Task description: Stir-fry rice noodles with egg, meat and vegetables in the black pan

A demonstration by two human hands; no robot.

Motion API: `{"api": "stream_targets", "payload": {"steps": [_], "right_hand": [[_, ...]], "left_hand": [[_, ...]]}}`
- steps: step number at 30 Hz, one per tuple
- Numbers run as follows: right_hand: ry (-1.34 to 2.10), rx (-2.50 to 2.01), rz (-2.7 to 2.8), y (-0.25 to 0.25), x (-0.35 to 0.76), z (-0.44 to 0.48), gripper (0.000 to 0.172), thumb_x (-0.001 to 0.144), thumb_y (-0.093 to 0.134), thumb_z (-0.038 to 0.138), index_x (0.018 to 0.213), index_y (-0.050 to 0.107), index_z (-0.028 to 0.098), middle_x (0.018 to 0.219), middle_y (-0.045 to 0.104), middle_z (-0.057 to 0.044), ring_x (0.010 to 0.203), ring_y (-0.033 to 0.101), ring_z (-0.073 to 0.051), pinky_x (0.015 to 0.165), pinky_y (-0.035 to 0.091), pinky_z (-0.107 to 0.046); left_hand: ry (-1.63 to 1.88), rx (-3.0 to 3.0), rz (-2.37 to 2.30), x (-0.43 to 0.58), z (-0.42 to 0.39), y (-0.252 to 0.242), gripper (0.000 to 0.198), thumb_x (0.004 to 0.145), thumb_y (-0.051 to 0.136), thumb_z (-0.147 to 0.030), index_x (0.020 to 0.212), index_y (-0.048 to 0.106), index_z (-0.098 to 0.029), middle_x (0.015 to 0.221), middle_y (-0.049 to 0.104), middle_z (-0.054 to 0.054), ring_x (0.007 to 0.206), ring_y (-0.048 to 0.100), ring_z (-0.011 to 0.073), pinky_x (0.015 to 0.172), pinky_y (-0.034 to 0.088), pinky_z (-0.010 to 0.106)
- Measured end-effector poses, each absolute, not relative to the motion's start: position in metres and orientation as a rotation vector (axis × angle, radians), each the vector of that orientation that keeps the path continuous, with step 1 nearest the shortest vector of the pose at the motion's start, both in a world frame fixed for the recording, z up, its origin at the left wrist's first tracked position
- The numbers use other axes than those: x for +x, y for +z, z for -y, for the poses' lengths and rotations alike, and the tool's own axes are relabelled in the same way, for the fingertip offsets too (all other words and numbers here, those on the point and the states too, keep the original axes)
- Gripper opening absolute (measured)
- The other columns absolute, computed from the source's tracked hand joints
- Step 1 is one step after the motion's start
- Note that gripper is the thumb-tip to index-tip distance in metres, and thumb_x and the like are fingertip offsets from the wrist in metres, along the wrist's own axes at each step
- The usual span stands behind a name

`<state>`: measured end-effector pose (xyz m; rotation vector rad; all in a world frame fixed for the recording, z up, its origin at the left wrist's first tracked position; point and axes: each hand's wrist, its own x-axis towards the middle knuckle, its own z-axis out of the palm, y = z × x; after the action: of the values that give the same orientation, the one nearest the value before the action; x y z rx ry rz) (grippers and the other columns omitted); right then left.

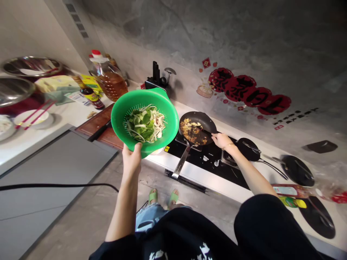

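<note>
My left hand (131,160) grips the near rim of a green colander (171,117), tilted and held up left of the stove. Inside the colander lie leafy greens (145,124), with sliced mushrooms and thin white strands beside them. My right hand (221,140) is closed at the right rim of a black frying pan (207,124), around what looks like the handle of a dark cooking utensil; its head is hard to make out. Browned chopped food (191,130) lies in the pan. The pan's metal handle (181,162) points toward me, untouched.
The pan sits on the left burner of a black gas stove (195,157). To its right stands a smaller black pan (248,148). An oil jug (110,79), a sauce bottle (89,94) and a cutting board with a dark-handled knife (99,131) are at the left.
</note>
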<state>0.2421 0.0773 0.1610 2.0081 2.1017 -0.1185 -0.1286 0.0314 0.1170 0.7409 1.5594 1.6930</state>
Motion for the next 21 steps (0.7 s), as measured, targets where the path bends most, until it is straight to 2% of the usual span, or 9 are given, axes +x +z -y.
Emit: {"api": "stream_targets", "payload": {"steps": [3,6,11,17,21], "right_hand": [[-0.164,1.938,-2.17,0.165,0.246,-0.065,0.039,0.091,0.038,0.033,0.122,0.06,0.022,0.113,0.066,-0.008,0.104,0.061,-0.022,0.093,0.043,-0.032],[-0.124,2.019,-2.075,0.168,0.24,-0.062,0.041,0.091,0.037,0.033,0.124,0.059,0.022,0.11,0.067,-0.011,0.1,0.063,-0.024,0.089,0.045,-0.035],[-0.145,2.042,-2.115,0.171,0.224,-0.077,0.037,0.091,0.037,0.032,0.112,0.066,0.021,0.108,0.068,-0.01,0.104,0.061,-0.023,0.09,0.044,-0.032],[-0.107,1.964,-2.197,0.166,0.2,-0.088,0.038,0.091,0.038,0.032,0.121,0.06,0.024,0.11,0.067,-0.009,0.101,0.063,-0.022,0.089,0.045,-0.031],[-0.073,1.951,-2.124,0.182,0.239,-0.067,0.039,0.089,0.041,0.032,0.121,0.061,0.023,0.114,0.065,-0.008,0.103,0.062,-0.024,0.091,0.045,-0.034]], "left_hand": [[1.697,0.769,-1.57,-0.131,-0.034,0.114,0.028,0.061,0.06,-0.029,0.085,0.054,-0.015,0.07,0.052,-0.003,0.059,0.046,0.0088,0.059,0.042,0.022],[1.714,0.775,-1.573,-0.132,-0.037,0.11,0.029,0.061,0.059,-0.029,0.086,0.053,-0.016,0.07,0.051,-0.003,0.06,0.046,0.0086,0.058,0.041,0.021],[1.693,0.787,-1.558,-0.133,-0.04,0.109,0.029,0.062,0.059,-0.03,0.087,0.053,-0.016,0.07,0.051,-0.003,0.058,0.045,0.0081,0.055,0.04,0.02],[1.695,0.807,-1.564,-0.134,-0.04,0.103,0.03,0.062,0.059,-0.032,0.088,0.054,-0.016,0.071,0.051,-0.002,0.059,0.046,0.0085,0.058,0.042,0.02],[1.695,0.808,-1.553,-0.132,-0.041,0.101,0.033,0.062,0.06,-0.031,0.091,0.055,-0.015,0.073,0.053,-0.002,0.061,0.048,0.0091,0.061,0.043,0.021]]}}
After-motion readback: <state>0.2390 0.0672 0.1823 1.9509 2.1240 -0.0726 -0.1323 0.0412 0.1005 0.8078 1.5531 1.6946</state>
